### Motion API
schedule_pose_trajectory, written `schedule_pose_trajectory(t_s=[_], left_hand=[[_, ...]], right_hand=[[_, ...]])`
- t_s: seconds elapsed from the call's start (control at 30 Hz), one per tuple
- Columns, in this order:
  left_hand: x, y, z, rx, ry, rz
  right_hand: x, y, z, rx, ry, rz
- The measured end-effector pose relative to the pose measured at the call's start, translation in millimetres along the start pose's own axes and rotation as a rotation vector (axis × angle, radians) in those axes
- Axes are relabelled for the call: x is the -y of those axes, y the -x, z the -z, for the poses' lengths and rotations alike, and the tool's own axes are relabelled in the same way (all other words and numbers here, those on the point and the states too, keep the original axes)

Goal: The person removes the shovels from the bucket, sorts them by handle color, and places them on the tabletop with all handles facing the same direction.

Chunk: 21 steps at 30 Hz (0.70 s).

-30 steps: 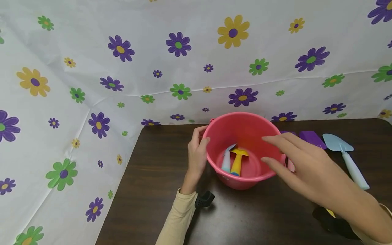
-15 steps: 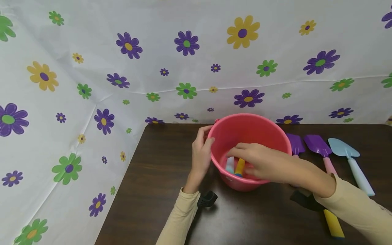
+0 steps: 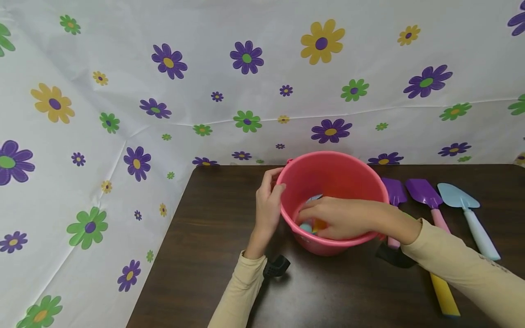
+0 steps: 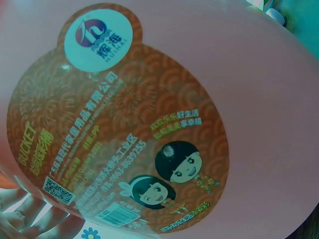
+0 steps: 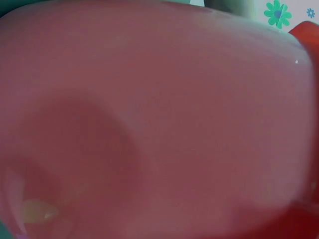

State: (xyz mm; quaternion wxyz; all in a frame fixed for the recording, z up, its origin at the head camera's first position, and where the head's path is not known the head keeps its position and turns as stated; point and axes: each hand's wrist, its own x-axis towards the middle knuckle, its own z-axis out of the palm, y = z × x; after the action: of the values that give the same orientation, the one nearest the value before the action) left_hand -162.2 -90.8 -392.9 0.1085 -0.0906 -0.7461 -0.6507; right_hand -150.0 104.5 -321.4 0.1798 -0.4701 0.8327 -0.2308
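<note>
A pink bucket point(image 3: 334, 175) stands near the back of the table. My left hand point(image 3: 268, 205) grips its left rim, with the thumb at the edge and the fingers along the outside. Inside the bucket, my right hand point(image 3: 342, 217) curls its fingers and thumb about a yellow-handled garden tool point(image 3: 320, 225), mostly hidden beneath it. Touching or close to those fingers is a light-blue-handled trowel point(image 3: 305, 227), also partly covered. The left wrist view shows the bucket's printed label point(image 4: 119, 129) and some left fingers point(image 4: 30, 219). Bucket wall point(image 5: 189, 119) fills the right wrist view.
Right of the bucket lie two purple shovels with pink handles, one point(image 3: 393, 190) beside the other point(image 3: 424, 191), and a light-blue trowel point(image 3: 481, 232). A yellow handle point(image 3: 445, 296) sticks out below my right sleeve. Flowered sheeting point(image 3: 246, 91) hangs behind the table point(image 3: 205, 237).
My right hand has come from the bucket's right side to the inside, then lower onto the handles. The left hand has stayed on the rim.
</note>
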Motion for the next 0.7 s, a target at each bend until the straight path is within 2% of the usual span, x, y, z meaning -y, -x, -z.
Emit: schedule_pose_trajectory(t_s=[0.47, 0.7], left_hand=[[-1.2, 0.8, 0.1, 0.002, 0.005, -0.013], [-0.7, 1.4, 0.0, -0.002, 0.007, -0.011]], right_hand=[[2.5, 3.4, -0.9, -0.109, 0.012, -0.158], [-0.8, 3.0, -1.5, -0.217, -0.002, -0.280]])
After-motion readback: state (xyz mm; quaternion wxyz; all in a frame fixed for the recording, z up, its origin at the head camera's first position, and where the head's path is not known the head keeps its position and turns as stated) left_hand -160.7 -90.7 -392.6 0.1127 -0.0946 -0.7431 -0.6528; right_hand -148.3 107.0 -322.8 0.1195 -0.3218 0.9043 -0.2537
